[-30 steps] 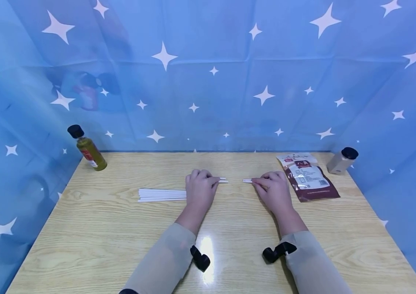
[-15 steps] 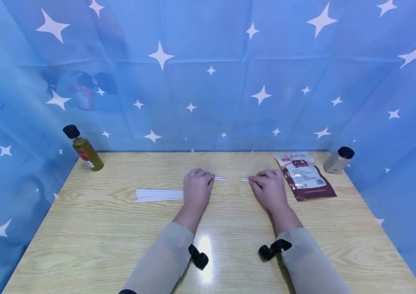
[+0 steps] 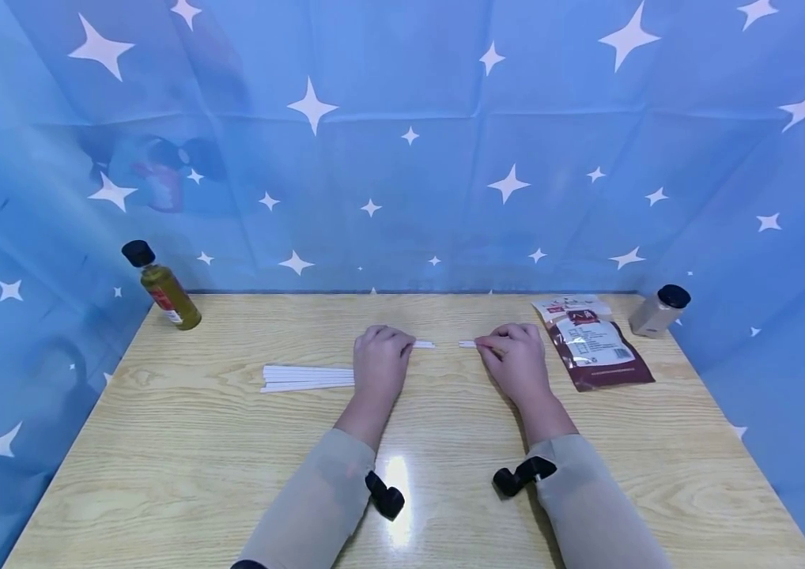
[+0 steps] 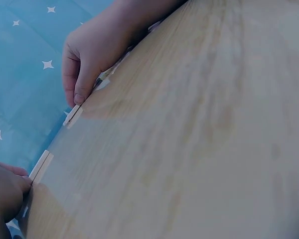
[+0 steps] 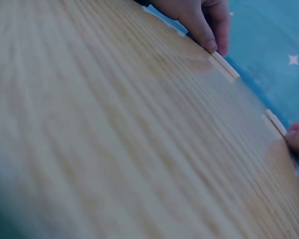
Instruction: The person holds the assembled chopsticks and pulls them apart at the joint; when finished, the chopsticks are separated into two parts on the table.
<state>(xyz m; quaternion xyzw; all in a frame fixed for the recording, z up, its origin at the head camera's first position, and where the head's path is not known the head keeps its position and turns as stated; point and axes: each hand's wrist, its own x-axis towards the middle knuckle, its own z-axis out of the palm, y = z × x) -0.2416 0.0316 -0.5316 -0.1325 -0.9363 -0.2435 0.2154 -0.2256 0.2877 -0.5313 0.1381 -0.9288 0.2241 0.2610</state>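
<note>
**Blue star-printed cloth (image 3: 402, 158) behind a wood-grain table (image 3: 160, 458)**

Both hands work near the table's far edge, a little to the right of its middle, neither of them released. The left hand (image 3: 379, 359) pinches a white stick (image 3: 425, 344), whose end pokes out toward the table's right edge. Facing it, the right hand (image 3: 515, 359) pinches a second white stick (image 3: 467, 344), its end pointing toward the left edge. The two tips roughly line up, apart, with a short stretch of bare wood between them. Both wrist views show the tips low at the surface; how far each stick runs beneath the fingers cannot be told.

A row of white sticks (image 3: 306, 378) lies side by side on the left half of the table, its inner ends hidden by the left hand. Near the far left corner stands a bottle (image 3: 171, 299) with a black cap and olive-coloured contents. Toward the far right corner, a maroon and white packet (image 3: 595, 344) lies flat near the right hand, and just beyond it stands a jar (image 3: 657, 313) with a black lid. Each grey sleeve (image 3: 317, 494) bears a black fitting (image 3: 384, 496) near the cuff.
</note>
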